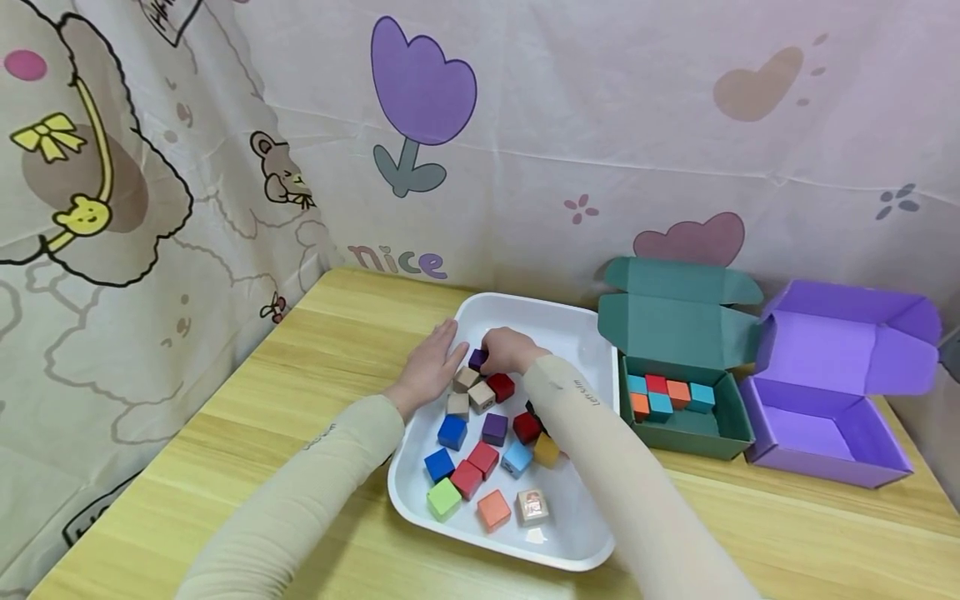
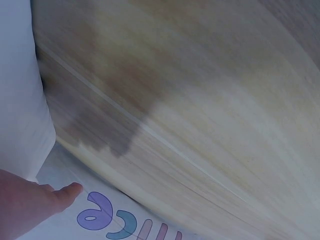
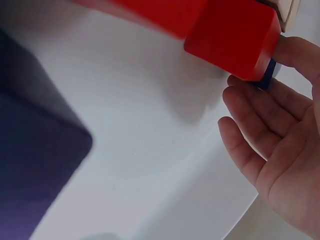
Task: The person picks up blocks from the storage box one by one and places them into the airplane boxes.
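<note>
My left hand rests with straight fingers along the left rim of the white tray. In the left wrist view, part of that hand shows beside the tray wall. My right hand reaches into the tray and pinches a dark purple cube at the tray's upper left. The right wrist view shows the thumb and fingers of this hand around the cube's dark corner, partly hidden behind a red cube. Wooden cubes and a dark red cube lie just below it.
Several coloured cubes, among them blue, green and orange, lie in the tray. An open green box holds several cubes to the right. Beside it stands an open purple box. A printed curtain hangs behind.
</note>
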{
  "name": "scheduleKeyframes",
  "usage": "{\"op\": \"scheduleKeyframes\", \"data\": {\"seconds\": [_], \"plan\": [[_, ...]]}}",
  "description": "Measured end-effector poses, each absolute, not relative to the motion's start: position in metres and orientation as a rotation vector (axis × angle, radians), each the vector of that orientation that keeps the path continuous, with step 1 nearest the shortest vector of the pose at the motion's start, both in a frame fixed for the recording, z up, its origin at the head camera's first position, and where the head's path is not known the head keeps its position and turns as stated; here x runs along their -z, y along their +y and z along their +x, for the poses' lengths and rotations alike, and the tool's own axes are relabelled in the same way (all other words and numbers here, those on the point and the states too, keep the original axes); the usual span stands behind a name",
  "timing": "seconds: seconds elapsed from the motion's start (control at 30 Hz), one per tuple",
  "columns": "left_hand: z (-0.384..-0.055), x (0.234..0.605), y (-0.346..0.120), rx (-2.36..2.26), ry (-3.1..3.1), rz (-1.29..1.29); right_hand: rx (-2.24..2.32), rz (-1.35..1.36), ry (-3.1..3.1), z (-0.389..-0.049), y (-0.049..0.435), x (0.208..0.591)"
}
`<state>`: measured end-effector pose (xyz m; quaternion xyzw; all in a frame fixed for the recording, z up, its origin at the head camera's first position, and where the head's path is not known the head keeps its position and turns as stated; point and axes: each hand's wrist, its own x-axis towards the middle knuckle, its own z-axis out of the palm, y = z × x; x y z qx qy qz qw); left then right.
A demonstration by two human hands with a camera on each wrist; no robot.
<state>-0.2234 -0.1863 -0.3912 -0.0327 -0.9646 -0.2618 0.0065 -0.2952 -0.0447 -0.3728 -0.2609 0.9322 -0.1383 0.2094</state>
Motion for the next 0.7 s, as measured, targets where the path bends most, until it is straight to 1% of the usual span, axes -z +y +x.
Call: {"op": "scheduleKeyframes", "data": {"seconds": [0.7], "plan": [[-0.223,0.391,-0.184,0.822,-3.032,-0.058,0.45,-0.808,2.626,-0.296,-0.03,0.356]]}}
